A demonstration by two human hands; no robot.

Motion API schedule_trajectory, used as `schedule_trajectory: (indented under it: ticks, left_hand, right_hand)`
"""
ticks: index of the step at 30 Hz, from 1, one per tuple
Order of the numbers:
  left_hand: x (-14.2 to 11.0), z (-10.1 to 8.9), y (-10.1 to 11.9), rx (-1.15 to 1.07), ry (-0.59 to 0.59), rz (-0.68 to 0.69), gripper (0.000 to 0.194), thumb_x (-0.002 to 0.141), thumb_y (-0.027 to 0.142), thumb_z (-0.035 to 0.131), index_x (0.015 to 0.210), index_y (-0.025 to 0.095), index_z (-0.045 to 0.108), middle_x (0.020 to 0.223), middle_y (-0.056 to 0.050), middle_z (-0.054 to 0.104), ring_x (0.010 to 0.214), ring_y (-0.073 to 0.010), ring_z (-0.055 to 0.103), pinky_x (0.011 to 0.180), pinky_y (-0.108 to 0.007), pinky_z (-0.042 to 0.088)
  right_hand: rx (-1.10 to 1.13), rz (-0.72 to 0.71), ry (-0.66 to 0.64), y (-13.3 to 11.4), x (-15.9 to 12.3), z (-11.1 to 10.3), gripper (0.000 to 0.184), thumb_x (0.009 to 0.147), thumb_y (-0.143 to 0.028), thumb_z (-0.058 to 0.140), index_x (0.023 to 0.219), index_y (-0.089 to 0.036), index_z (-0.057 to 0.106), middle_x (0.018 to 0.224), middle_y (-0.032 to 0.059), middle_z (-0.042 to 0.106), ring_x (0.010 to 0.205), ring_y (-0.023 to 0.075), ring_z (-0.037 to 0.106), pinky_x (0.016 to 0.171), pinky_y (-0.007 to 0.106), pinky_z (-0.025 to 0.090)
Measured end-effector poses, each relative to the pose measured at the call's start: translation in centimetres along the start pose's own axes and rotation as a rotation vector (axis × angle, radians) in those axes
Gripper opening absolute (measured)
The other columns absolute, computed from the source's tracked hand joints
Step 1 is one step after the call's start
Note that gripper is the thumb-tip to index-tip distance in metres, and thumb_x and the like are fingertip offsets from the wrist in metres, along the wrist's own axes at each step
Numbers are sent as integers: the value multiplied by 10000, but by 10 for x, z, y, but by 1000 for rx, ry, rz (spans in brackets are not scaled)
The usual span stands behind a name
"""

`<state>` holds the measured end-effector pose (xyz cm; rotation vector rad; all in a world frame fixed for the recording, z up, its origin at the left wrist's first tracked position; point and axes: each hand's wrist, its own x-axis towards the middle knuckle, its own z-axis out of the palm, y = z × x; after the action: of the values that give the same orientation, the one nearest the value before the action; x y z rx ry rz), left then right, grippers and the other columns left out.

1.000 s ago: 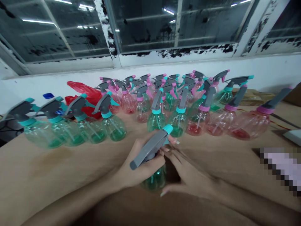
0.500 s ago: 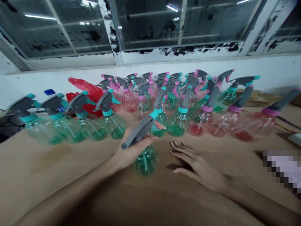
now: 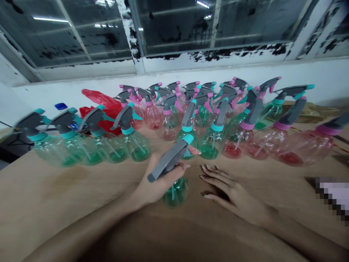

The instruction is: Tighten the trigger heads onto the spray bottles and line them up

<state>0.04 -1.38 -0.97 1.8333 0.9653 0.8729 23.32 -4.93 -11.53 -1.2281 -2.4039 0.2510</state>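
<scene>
A green spray bottle [image 3: 176, 192] with a grey and teal trigger head stands at the middle front of the table. My left hand [image 3: 160, 178] is closed around its neck and trigger, which hides the collar. The nozzle points away from me. To the right, my right hand [image 3: 227, 191] lies on the tabletop with its fingers spread, apart from the bottle and holding nothing. Just beyond the held bottle stand a green spray bottle [image 3: 214, 143] with a teal collar and a pink spray bottle [image 3: 236, 143] with a pink collar.
Several green spray bottles [image 3: 136, 147] line the left side of the table [image 3: 68, 203]. More pink and green ones crowd the back, before a white wall and window. A red plastic bag [image 3: 105, 105] lies behind the left row. Something pixelated [image 3: 334, 194] sits at the right edge.
The whole view has shifted slightly, so things appear a little further right. My left hand still grips the green spray bottle, and its trigger head sits slightly lower. My right hand stays flat.
</scene>
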Motion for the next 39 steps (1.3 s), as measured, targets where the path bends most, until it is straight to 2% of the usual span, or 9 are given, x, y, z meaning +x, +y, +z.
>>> schedule_trajectory:
  ticks: [4, 8, 10, 16, 20, 24, 30, 36, 39]
  left_hand:
    - [1, 0, 2, -11, -2, 18, 299, 805, 247, 521, 1089, 241, 616, 645, 15, 581, 568, -141, 517, 692, -298, 479]
    - [2, -1, 8, 1, -2, 69, 210, 725, 176, 525, 874, 217, 666, 807, -9, 632, 615, -140, 538, 655, -279, 471]
    - [2, -2, 11, 34, 4, 92, 213, 704, 148, 511, 837, 223, 659, 814, -3, 633, 651, -148, 553, 633, -271, 456]
    - [2, -4, 14, 87, -9, 113, 233, 688, 131, 482, 836, 228, 634, 796, -7, 640, 732, -189, 588, 677, -298, 458]
    - [3, -1, 10, 49, 13, 106, 355, 706, 102, 480, 981, 253, 645, 899, -5, 664, 849, -192, 609, 801, -307, 465]
    - [3, 1, 5, 52, 6, 63, 402, 738, 135, 500, 1103, 266, 605, 885, -4, 672, 772, -171, 624, 741, -286, 491]
    - [4, 1, 6, 73, 51, 98, 241, 745, 177, 530, 936, 216, 672, 874, -34, 686, 772, -195, 636, 737, -308, 504]
    - [3, 2, 8, 79, 29, 50, 289, 764, 223, 529, 1030, 217, 640, 796, -31, 670, 682, -187, 624, 719, -332, 511]
    - [2, 3, 8, 72, 68, 21, 168, 743, 235, 539, 862, 193, 650, 781, -44, 653, 727, -202, 625, 749, -344, 510]
  right_hand:
    - [16, -6, 26, 1, 0, 1, 465, 865, -389, 505, 1303, -249, 442, 1392, 43, 434, 1297, 227, 350, 1049, 496, 336]
    - [10, -2, 30, 0, 0, 1, 463, 865, -388, 505, 1300, -241, 448, 1388, 43, 440, 1298, 224, 348, 1050, 489, 339]
    - [2, -2, 18, 0, 0, 0, 459, 871, -388, 495, 1300, -233, 447, 1393, 48, 433, 1301, 223, 342, 1054, 491, 331]
    - [12, -9, 16, 1, 0, 0, 466, 866, -384, 502, 1305, -237, 443, 1389, 52, 438, 1297, 229, 350, 1052, 501, 326]
    - [36, -4, 41, 0, 0, 0, 462, 857, -374, 517, 1297, -245, 456, 1373, 50, 459, 1286, 229, 368, 1047, 494, 336]
    - [27, -8, 42, -1, 0, 0, 459, 861, -374, 513, 1297, -240, 454, 1379, 50, 451, 1288, 227, 365, 1045, 490, 343]
    - [-22, -6, 2, 0, 0, 0, 466, 877, -391, 485, 1304, -212, 442, 1401, 60, 419, 1306, 219, 335, 1061, 483, 322]
    - [-22, -7, 2, 0, 0, -1, 458, 881, -388, 478, 1304, -218, 440, 1401, 56, 420, 1307, 218, 331, 1058, 487, 327]
    - [-30, -1, -10, -1, 0, -1, 456, 884, -392, 471, 1304, -218, 438, 1399, 52, 424, 1307, 216, 333, 1060, 487, 324]
